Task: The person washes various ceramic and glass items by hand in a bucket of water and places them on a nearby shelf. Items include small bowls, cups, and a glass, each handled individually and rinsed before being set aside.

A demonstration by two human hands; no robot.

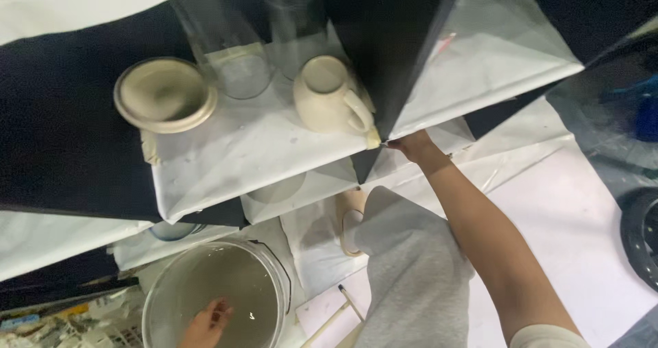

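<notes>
I look down on a black shelf [62, 149] lined with white plastic sheet. My right hand [411, 144] grips its front edge, fingers closed. My left hand [205, 322] dips open into the clear bucket [277, 279] of cloudy water below. Both feel wet, likely slippery.

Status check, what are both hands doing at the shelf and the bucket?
Left hand dipped in the bucket of cloudy liquid, fingers spread. Right hand gripping the shelf front edge beside the cream mug. Nothing blocking either.
</notes>
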